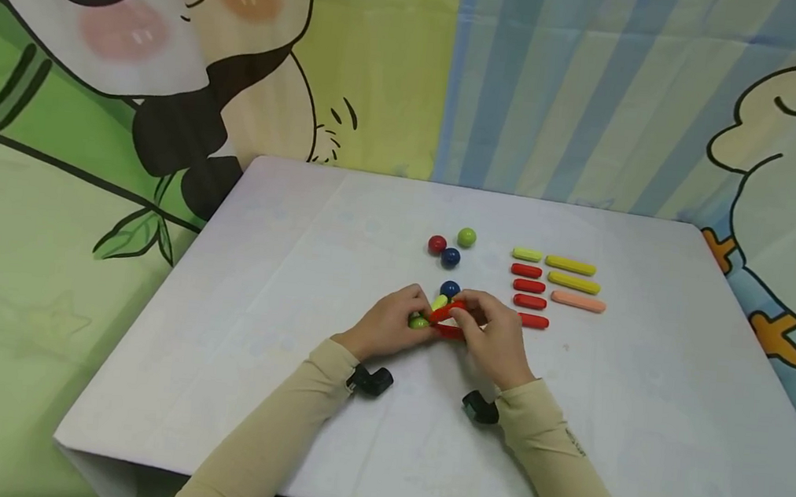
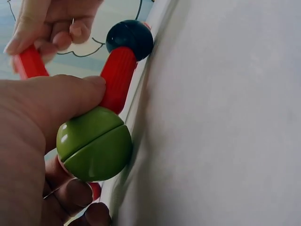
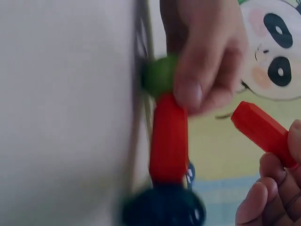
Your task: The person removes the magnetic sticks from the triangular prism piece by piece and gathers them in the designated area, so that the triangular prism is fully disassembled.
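My left hand [image 1: 388, 320] grips a glossy green ball [image 2: 94, 143] with a groove round it. From that ball a red stick [image 2: 117, 80] leads to a dark blue ball [image 2: 129, 40], joined end to end. My right hand [image 1: 498, 342] pinches a loose red stick [image 3: 261, 129] between thumb and fingers, its free end pointing toward the left hand, above the joined pieces. Beyond the fingertips in the head view, a short yellow-green stick [image 1: 439, 303] lies by another blue ball [image 1: 450, 288]. The hands partly hide the joined pieces there.
Past the hands on the white table [image 1: 282, 270] sit a dark red ball [image 1: 437, 245], a blue ball [image 1: 450, 258] and a green ball [image 1: 467, 237]. To the right lie several short red sticks [image 1: 529, 286], a yellow-green stick [image 1: 527, 254], yellow sticks [image 1: 570, 265] and an orange stick [image 1: 578, 301].
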The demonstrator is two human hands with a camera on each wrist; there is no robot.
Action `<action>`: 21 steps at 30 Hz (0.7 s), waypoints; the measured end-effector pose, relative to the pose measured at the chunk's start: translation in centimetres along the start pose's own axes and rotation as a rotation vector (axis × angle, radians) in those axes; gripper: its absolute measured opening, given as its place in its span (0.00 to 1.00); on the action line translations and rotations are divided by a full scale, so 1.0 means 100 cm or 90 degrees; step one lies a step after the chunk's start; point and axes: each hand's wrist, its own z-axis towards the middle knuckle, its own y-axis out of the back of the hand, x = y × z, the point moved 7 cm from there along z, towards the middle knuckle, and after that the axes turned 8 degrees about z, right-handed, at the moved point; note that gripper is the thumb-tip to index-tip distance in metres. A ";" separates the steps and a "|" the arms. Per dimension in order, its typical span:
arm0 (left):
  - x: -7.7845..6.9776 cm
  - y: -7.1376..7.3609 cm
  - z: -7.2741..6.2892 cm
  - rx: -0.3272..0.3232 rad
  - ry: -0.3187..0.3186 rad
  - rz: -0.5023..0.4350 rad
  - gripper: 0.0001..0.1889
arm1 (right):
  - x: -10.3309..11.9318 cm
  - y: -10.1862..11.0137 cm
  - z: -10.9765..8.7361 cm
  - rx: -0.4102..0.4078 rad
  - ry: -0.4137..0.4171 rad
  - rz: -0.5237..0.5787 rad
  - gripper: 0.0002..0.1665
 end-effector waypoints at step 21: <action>0.005 -0.001 -0.001 0.018 0.010 -0.034 0.07 | -0.089 0.136 -0.037 -0.165 -0.275 -0.084 0.17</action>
